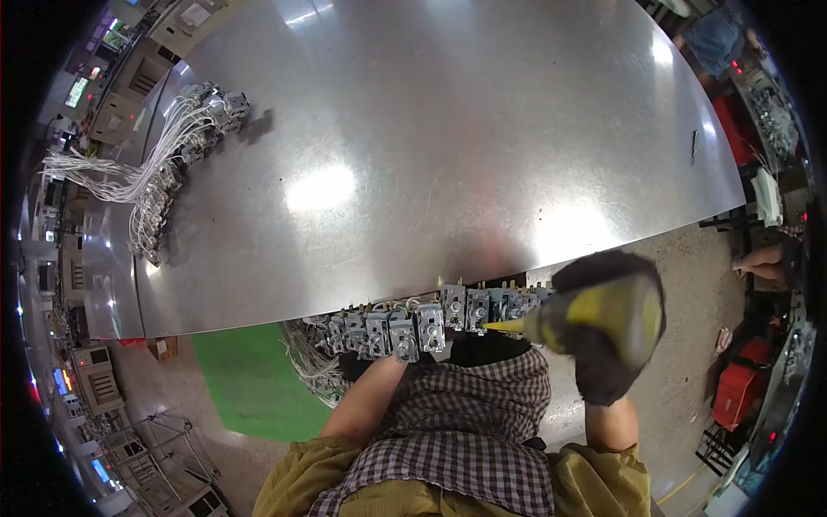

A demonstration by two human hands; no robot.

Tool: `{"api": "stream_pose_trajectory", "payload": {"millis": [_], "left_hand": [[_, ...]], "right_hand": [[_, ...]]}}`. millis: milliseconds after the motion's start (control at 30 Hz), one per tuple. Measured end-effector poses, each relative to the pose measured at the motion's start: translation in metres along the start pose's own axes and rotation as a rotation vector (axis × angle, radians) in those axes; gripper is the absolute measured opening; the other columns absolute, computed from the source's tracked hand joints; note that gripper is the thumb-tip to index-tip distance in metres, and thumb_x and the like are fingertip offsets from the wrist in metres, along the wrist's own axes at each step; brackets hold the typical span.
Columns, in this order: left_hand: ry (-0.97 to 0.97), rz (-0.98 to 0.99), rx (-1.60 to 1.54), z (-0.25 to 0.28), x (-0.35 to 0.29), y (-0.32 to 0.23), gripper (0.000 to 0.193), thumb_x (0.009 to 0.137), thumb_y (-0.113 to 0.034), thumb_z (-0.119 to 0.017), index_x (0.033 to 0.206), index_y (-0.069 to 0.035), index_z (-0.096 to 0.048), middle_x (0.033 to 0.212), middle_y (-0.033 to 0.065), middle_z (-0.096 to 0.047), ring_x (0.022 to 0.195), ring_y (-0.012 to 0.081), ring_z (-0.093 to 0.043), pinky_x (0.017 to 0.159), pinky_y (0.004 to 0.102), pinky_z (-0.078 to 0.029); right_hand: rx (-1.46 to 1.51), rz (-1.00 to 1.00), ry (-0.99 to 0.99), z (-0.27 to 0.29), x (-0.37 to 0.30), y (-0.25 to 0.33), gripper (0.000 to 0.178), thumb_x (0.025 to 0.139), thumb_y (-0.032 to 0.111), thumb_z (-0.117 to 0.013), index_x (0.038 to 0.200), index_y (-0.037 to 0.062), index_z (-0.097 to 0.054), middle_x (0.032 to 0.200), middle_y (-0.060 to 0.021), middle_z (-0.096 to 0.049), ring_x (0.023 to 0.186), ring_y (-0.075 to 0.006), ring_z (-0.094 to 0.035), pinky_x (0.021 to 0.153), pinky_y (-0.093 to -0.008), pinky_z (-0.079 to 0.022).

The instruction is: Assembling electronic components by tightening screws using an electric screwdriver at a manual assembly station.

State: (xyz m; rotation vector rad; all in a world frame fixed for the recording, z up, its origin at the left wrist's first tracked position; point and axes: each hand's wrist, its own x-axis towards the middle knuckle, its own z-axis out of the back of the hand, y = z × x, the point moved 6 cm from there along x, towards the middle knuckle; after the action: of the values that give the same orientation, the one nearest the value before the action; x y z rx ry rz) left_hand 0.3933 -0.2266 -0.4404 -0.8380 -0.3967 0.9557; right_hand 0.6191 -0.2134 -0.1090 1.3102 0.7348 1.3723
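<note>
My right hand point(599, 370), in a dark glove, is wrapped round a yellow and black power screwdriver point(603, 319), blurred by motion. Its pointed yellow nose reaches left to a row of small metal switch-like units point(431, 327) with brass-coloured pins along the top. This row lies along the near table edge, just in front of my body. My left forearm point(370, 392) goes up under the row's middle, and the units hide that hand's fingers. White wires point(314, 362) hang from the row's left end.
A shiny metal table point(413, 155) stretches ahead. Another bundle of similar units point(202, 121) with white wires lies at its far left. A small thin metal piece point(694, 146) lies near the right edge. Green floor point(241, 379) shows lower left, a red box point(743, 388) at right.
</note>
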Motion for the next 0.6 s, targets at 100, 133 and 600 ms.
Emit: {"api": "stream_pose_trajectory", "payload": {"millis": [100,133,600], "left_hand": [[0.001,0.006,0.002,0.007,-0.003,0.0,0.06,0.073,-0.043,-0.054,0.123,-0.012,-0.043,0.121,0.0108,-0.046,0.112,0.0296,-0.043,0.096,0.0481,-0.03],[-0.002,0.016,0.007,0.009,-0.003,0.002,0.06,0.073,-0.044,-0.054,0.123,-0.012,-0.043,0.122,0.0108,-0.046,0.112,0.0298,-0.043,0.096,0.0483,-0.03],[-0.086,0.166,-0.489,0.012,0.012,-0.01,0.054,0.072,-0.048,-0.05,0.116,-0.017,-0.051,0.119,0.0126,-0.047,0.115,0.0353,-0.037,0.097,0.0612,-0.016]], "right_hand": [[0.124,-0.217,-0.154,0.027,0.003,-0.028,0.036,0.086,0.021,-0.045,0.114,-0.0021,-0.044,0.106,-0.0102,-0.053,0.094,-0.0208,-0.054,0.083,-0.0353,-0.046],[0.415,-0.339,-0.332,0.035,0.002,-0.041,0.04,0.09,0.026,-0.04,0.119,-0.0015,-0.04,0.113,-0.0092,-0.049,0.101,-0.0234,-0.051,0.088,-0.0389,-0.045],[0.475,-0.261,-0.398,0.042,-0.011,-0.035,0.055,0.072,0.031,-0.059,0.112,-0.0027,-0.043,0.1,-0.0148,-0.053,0.086,-0.0232,-0.054,0.076,-0.0315,-0.045]]}}
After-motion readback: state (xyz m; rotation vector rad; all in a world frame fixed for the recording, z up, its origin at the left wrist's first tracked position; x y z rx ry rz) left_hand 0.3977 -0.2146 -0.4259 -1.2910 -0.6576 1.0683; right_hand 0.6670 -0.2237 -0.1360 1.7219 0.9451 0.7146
